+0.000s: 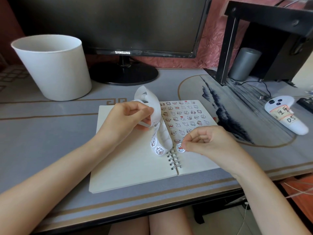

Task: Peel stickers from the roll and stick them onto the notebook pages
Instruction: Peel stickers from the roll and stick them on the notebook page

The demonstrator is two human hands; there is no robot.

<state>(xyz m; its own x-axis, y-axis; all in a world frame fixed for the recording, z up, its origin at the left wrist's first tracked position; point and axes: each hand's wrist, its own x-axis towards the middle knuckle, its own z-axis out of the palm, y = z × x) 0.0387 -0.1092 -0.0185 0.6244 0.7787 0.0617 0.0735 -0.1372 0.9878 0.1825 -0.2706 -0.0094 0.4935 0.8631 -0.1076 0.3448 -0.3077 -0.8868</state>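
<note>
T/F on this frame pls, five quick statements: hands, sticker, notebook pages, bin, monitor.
1. The right hand pinches a round sticker above the page, near the spiral binding. True.
2. The left page is covered in stickers. False: it is blank; the stickers fill the upper part of the right page.
3. The left hand holds the sticker strip. True.
4. The white bin lies tipped over at the right of the desk. False: it stands upright at the back left.
5. The monitor screen is dark. True.
</note>
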